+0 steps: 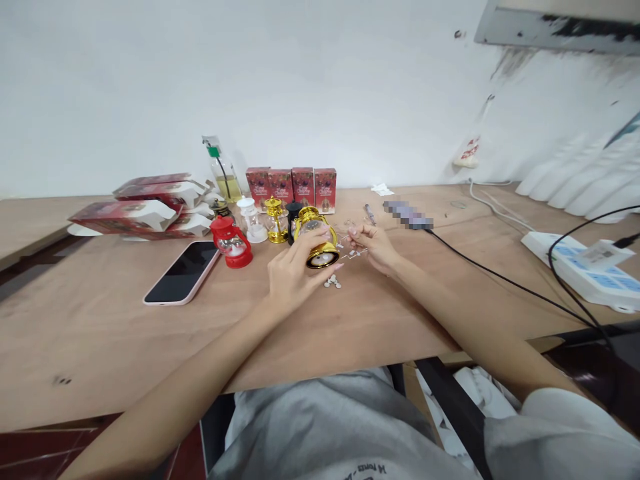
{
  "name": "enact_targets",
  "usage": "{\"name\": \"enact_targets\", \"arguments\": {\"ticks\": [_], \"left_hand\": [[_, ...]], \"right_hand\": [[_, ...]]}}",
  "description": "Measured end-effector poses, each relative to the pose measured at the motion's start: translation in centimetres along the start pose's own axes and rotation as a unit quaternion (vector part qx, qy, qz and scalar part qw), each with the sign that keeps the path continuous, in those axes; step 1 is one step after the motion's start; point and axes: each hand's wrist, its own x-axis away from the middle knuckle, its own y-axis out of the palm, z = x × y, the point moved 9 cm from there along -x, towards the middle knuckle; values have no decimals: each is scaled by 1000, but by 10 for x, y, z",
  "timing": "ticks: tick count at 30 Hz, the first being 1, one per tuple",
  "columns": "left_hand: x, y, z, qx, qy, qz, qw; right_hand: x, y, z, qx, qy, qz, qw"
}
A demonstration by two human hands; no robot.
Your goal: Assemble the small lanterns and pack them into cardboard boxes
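My left hand (291,272) is wrapped round a small shiny gold lantern (325,255), tilted so its base with a pale round middle faces me. Just right of it, my right hand (379,248) has its thumb and forefinger pinched together, with what looks like a thin wire at the fingertips; its exact kind is too small to tell. Thin wire pieces with small pale parts (354,254) lie on the table below that hand. Several small silvery discs (333,283) lie nearer me. Left of the held lantern stand a red lantern (233,243), a white lantern (254,222) and another gold lantern (276,221).
Red printed boxes (325,190) stand in a row against the wall; more boxes (125,220) lie at the left. A pump bottle (226,177) stands behind. A phone (184,275) lies front left. Black cables run to a white power strip (590,267) at the right.
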Motion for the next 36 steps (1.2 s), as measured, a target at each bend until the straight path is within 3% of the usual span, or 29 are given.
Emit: {"name": "enact_targets", "arguments": {"ticks": [7,12,17,24,27,33,36], "left_hand": [[3,6,-2,-31,1,-27,999],[4,6,-5,-38,-5,-14,999],[3,5,-5,-40,-24,-7,999],[1,3,-6,-9,-40,-10,999],[1,4,-5,-5,-30,-13,999],[3,8,-12,0,-41,-25,999],[3,8,-11,23,-42,-27,998]], "right_hand": [[25,44,17,-98,27,-24,994],[37,61,32,-132,80,-62,986],[36,57,34,-124,82,-28,988],[28,36,12,-53,-15,41,998],[29,40,8,-44,-24,23,998],[38,65,13,-40,-2,-78,996],[38,66,15,-31,-3,-81,996]]}}
